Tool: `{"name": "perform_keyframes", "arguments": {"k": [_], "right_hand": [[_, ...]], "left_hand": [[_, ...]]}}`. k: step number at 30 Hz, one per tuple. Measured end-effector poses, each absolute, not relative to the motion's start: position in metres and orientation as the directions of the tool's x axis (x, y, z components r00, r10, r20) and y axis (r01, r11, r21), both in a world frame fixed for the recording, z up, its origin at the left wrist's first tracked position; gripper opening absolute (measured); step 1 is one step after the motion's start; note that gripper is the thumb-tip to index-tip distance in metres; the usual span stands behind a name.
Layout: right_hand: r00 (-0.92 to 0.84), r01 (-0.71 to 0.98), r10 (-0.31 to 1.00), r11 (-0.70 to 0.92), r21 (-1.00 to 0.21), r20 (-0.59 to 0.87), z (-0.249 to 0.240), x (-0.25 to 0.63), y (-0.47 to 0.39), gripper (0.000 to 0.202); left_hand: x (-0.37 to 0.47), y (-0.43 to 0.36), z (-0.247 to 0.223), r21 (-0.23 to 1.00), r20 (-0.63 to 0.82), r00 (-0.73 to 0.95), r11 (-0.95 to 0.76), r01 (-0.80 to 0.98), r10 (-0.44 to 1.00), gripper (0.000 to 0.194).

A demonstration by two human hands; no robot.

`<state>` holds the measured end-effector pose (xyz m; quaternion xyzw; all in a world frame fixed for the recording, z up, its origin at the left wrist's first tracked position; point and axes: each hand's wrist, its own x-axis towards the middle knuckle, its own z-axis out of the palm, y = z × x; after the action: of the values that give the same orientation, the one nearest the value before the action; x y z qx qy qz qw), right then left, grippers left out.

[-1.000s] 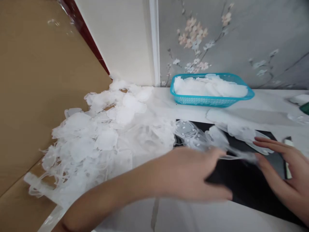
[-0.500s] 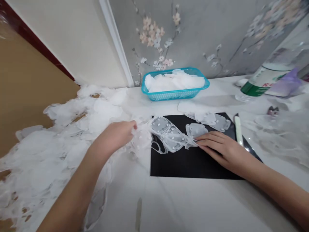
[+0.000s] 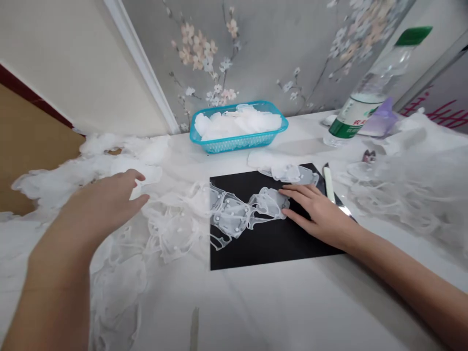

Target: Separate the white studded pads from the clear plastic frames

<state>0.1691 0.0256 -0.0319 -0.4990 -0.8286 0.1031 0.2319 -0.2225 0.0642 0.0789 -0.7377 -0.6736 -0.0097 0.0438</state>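
Observation:
My left hand (image 3: 109, 200) is over the heap of translucent white pieces (image 3: 51, 185) at the left, thumb and fingers apart, nothing held between them. A linked strip of translucent pieces with small white knobs (image 3: 230, 214) runs from the white table onto the black mat (image 3: 248, 251). The fingertips of my right hand (image 3: 314, 209) rest at the strip's right end, over the mat, with the fingers spread. More flat translucent pieces (image 3: 287, 172) lie along the mat's back edge, just behind my right hand.
Behind the mat stands a blue basket (image 3: 239, 141) full of white pieces. A knife with a pale green handle (image 3: 328, 183) lies at the mat's right edge. Farther right are a green-capped bottle (image 3: 360, 107), a small dark clip (image 3: 369, 156) and a translucent white heap (image 3: 420, 190).
My left hand has let go of the strip and moved left, its fingers opening. The strip's right part has spread out under my right fingertips. The whole view has shifted to the right.

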Motion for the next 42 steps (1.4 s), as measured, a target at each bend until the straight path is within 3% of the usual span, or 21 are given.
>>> {"name": "perform_keyframes", "arguments": {"k": [2, 5, 8, 10, 15, 19, 22, 24, 26, 29, 31, 34, 39, 42], "right_hand": [[-0.417, 0.737, 0.870, 0.494, -0.462, 0.264, -0.036, 0.168, 0.027, 0.019], [-0.372, 0.687, 0.886, 0.463, -0.559, 0.277, -0.035, 0.168, 0.025, 0.014], [-0.316, 0.678, 0.922, 0.386, -0.626, 0.226, -0.030, 0.168, 0.023, 0.038], [-0.320, 0.645, 0.940, 0.309, -0.698, 0.120, -0.025, 0.169, 0.022, 0.046], [-0.235, 0.423, 0.965, -0.004, -0.906, -0.114, -0.011, 0.164, 0.021, 0.047], [-0.101, 0.188, 0.971, -0.196, -0.962, -0.217, -0.004, 0.161, 0.020, 0.047], [-0.129, 0.015, 0.963, -0.236, -0.972, -0.236, -0.003, 0.160, 0.016, 0.050], [-0.226, -0.022, 0.935, -0.285, -0.958, -0.273, -0.003, 0.158, 0.013, 0.052], [-0.291, 0.029, 0.902, -0.325, -0.945, -0.319, -0.003, 0.153, 0.009, 0.053], [-0.306, 0.137, 0.906, -0.263, -0.955, -0.294, -0.008, 0.146, 0.005, 0.043], [-0.315, 0.171, 0.926, -0.161, -0.972, -0.209, -0.011, 0.143, 0.004, 0.025], [-0.331, 0.167, 0.939, -0.044, -0.985, -0.098, -0.012, 0.142, 0.003, 0.009], [-0.446, 0.228, 0.893, 0.045, -0.973, -0.064, -0.007, 0.139, -0.005, 0.046], [-0.580, 0.215, 0.815, 0.152, -0.965, -0.001, -0.007, 0.135, -0.009, 0.039]], "left_hand": [[-0.192, 0.062, 0.071, -0.137, -0.024, 0.143, -0.145, 0.980, 0.989, 0.047], [-0.141, 0.054, 0.049, -0.109, -0.043, 0.363, -0.366, 0.924, 0.931, 0.051], [-0.105, 0.043, 0.022, -0.013, -0.051, 0.632, -0.634, 0.773, 0.773, 0.049], [-0.095, 0.037, 0.009, 0.045, -0.053, 0.719, -0.718, 0.695, 0.693, 0.043], [-0.095, 0.038, 0.002, 0.114, 0.011, 0.712, -0.709, 0.696, 0.702, 0.040], [-0.095, 0.042, -0.005, 0.087, 0.099, 0.767, -0.773, 0.629, 0.635, 0.026], [-0.092, 0.038, -0.011, 0.056, 0.222, 0.776, -0.802, 0.594, 0.590, 0.022], [-0.089, 0.033, -0.012, 0.124, 0.268, 0.762, -0.806, 0.579, 0.589, 0.023], [-0.084, 0.027, -0.010, 0.287, 0.276, 0.723, -0.772, 0.567, 0.633, 0.027], [-0.077, 0.018, -0.005, 0.535, 0.259, 0.621, -0.645, 0.545, 0.739, 0.026], [-0.072, 0.014, -0.003, 0.593, 0.261, 0.557, -0.586, 0.553, 0.789, 0.019], [-0.068, 0.013, -0.006, 0.550, 0.301, 0.544, -0.609, 0.571, 0.783, 0.029], [-0.071, 0.014, -0.015, 0.440, 0.461, 0.602, -0.757, 0.483, 0.652, 0.023], [-0.073, 0.013, -0.017, 0.323, 0.569, 0.611, -0.833, 0.450, 0.551, 0.015]]}}
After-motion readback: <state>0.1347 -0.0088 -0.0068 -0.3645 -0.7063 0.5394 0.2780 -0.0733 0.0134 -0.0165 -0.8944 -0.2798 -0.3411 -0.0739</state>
